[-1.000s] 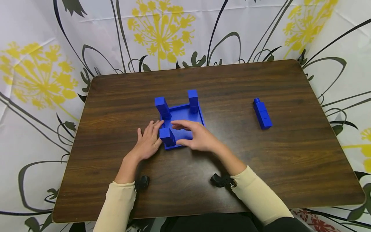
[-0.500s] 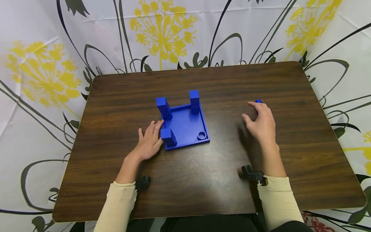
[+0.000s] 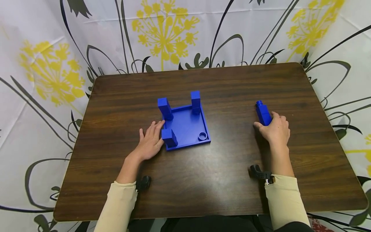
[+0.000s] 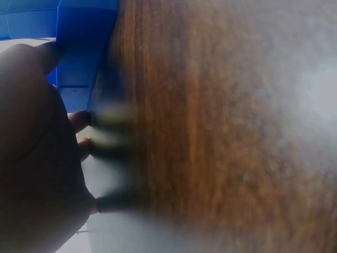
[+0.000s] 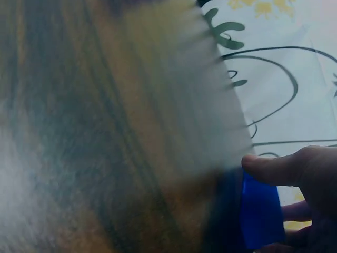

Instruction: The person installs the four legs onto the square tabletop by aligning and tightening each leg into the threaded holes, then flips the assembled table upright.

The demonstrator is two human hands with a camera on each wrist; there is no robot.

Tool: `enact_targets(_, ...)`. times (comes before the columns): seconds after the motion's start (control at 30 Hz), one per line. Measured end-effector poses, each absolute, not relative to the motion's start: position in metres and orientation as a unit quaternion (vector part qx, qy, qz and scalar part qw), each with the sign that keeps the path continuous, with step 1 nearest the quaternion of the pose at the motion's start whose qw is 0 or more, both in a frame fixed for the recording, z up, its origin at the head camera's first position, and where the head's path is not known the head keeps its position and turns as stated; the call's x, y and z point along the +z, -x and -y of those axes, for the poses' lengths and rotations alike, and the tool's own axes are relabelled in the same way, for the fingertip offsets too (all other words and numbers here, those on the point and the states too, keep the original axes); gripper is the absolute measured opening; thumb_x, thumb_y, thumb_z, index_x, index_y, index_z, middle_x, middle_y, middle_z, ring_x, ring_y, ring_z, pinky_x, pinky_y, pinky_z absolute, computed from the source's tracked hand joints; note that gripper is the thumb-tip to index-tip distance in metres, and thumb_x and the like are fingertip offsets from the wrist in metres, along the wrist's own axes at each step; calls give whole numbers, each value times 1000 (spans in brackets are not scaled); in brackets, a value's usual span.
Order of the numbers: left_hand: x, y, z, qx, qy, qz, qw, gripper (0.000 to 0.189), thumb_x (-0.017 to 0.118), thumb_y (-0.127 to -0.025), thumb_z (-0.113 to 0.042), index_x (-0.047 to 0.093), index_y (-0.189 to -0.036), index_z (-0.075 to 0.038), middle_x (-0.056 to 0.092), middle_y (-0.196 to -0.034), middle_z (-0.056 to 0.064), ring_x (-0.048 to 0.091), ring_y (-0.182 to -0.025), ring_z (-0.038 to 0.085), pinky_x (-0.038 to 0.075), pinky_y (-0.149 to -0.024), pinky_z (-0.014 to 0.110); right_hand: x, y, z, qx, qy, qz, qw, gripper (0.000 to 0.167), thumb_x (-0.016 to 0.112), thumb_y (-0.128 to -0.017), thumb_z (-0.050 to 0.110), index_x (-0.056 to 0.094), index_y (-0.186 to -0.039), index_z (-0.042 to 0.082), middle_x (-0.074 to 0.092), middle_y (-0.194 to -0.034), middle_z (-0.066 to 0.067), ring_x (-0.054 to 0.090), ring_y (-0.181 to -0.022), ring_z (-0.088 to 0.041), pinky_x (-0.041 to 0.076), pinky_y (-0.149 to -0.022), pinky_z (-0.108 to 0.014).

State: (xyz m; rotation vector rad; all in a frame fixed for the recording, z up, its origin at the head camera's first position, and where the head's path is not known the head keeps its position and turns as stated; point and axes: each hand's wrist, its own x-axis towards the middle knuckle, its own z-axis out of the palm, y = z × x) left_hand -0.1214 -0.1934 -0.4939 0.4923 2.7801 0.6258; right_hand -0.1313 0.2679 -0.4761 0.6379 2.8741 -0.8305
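so far, three posts [image 3: 195, 102] stand in the tray [image 3: 187, 124], its four-o'clock socket [image 3: 202, 136] bare; right hand [image 3: 277, 130] pinches the loose post [image 3: 263, 113], left hand [image 3: 150, 140] lies fingers spread at nine.

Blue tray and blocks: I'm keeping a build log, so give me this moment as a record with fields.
Tray: blue, square, low rim, on the brown table
Standing blocks: blue, three, in three of the tray's corners
Ring: tray's near right corner, no block in it
Loose block: blue, right of the tray, knobbed end pointing away
Left grip: fingers spread, at the tray's left edge
Right grip: holds the loose block's near end
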Motion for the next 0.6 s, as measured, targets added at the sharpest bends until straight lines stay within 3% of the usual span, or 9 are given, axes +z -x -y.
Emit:
enact_targets(0.27, -497, 122, 195, 213, -165, -955, 124, 64, 35, -103, -35, 5, -158, -24, 15, -161, 13, 2, -149, 32, -8, -106, 69, -483, 131, -274, -254, -201, -946, 20, 74, 72, -87, 42, 49, -138, -5, 45, -126, -33, 41, -113, -51, 35, -92, -63)
enact_targets(0.6, -496, 122, 194, 219, -168, -954, 120, 63, 35, -103, -34, 7, -158, -23, 17, -160, 14, 4, -149, 33, -7, -106, 70, -485, 133, -280, -257, -215, -942, 12, 61, 69, -89, 37, 57, -131, -4, 55, -118, -33, 52, -104, -50, 42, -85, -60)
